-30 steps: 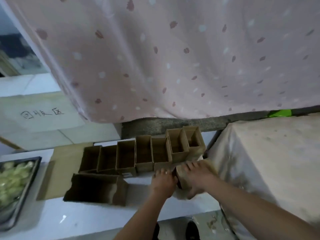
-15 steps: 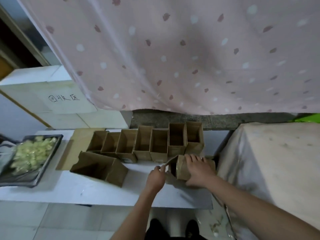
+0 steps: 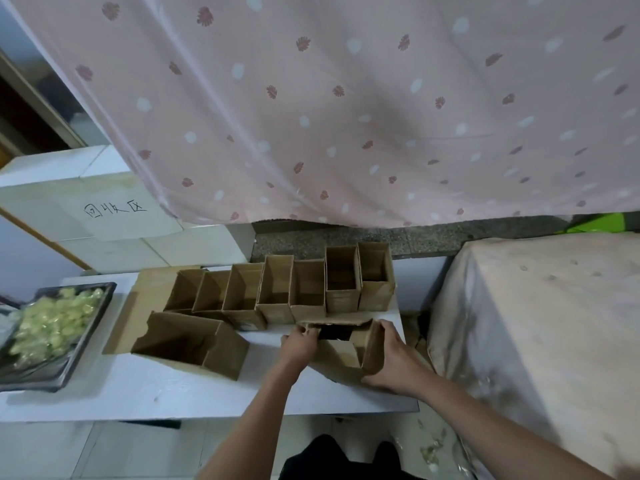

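Fingers (image 3: 306,331) of left hand (image 3: 299,344) and right hand (image 3: 394,358) grip the cardboard box (image 3: 341,353) between them.

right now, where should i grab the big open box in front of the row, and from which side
Probably pinch the right end wall of the big open box over its rim, coming down from above on the right. Its mouth faces up and that wall stands free over bare table, while the row of boxes crowds its far side.
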{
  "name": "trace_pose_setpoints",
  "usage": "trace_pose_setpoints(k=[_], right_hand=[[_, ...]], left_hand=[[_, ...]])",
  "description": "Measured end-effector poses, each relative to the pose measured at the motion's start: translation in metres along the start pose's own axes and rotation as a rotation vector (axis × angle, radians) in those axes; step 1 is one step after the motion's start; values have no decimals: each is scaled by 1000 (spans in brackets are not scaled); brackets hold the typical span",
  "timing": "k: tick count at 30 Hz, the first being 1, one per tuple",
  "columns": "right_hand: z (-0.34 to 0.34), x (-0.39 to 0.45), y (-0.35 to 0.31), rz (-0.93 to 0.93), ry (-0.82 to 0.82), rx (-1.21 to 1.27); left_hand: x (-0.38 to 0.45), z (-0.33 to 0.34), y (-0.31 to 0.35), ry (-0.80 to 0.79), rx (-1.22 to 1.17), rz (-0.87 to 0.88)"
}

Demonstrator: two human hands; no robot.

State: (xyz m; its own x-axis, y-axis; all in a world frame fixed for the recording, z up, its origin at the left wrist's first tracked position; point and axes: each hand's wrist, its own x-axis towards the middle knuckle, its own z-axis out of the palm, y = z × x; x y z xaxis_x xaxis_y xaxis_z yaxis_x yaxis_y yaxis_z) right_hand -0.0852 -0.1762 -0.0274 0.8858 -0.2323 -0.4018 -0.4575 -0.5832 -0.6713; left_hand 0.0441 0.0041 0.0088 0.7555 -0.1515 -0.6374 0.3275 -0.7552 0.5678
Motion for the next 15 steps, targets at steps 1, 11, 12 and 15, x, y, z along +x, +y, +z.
trace_pose_setpoints(k=[1, 11, 12, 15], right_hand=[[2, 1, 1, 0, -13, 8], [15, 30, 19, 175, -72, -198], [15, 31, 21, 213, -103, -193], [12, 32, 23, 319, -185, -57]], left_hand=[[1, 0, -2, 2, 17, -7], [9, -13, -20, -117, 80, 106], [8, -13, -22, -132, 91, 121], [8, -12, -29, -136, 116, 162]])
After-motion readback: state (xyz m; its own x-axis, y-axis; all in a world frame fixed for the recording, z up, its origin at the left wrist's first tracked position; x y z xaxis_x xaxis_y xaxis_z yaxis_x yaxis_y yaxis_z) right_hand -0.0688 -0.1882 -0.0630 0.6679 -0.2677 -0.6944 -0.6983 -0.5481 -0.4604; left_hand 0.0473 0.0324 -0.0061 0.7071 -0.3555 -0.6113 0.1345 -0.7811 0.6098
